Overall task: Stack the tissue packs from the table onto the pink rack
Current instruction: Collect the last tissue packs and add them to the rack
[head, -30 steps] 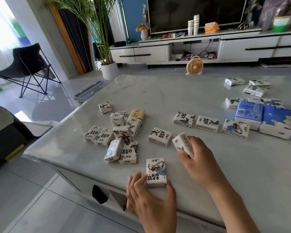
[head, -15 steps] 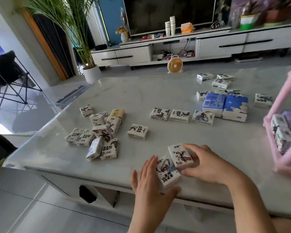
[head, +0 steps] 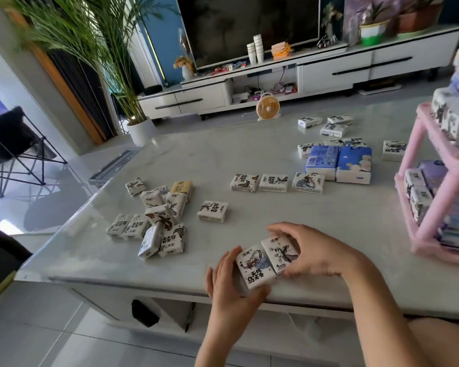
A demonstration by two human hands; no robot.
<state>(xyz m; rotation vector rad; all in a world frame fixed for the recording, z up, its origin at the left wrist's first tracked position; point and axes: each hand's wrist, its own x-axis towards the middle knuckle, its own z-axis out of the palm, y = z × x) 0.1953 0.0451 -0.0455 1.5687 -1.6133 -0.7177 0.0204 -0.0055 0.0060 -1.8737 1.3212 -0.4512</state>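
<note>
Two small white tissue packs sit pressed side by side near the table's front edge. My left hand (head: 229, 283) grips the nearer pack with black characters (head: 255, 268). My right hand (head: 306, 250) grips the second pack (head: 281, 252) next to it. The pink rack (head: 435, 197) stands at the right edge, with tissue packs on both its shelves. A pile of several packs (head: 155, 215) lies at the left, a lone pack (head: 213, 211) lies in the middle, and a row of three packs (head: 276, 182) lies farther back.
Two larger blue tissue packs (head: 338, 165) and more small packs lie at the back right of the grey table (head: 249, 154). Beyond it are a small fan (head: 268, 109), a TV cabinet, a potted palm (head: 141, 128) and a black folding chair (head: 11, 144).
My right hand has brought its pack down and toward me, against the pack in my left hand. The view has swung right, so the pink rack shows.
</note>
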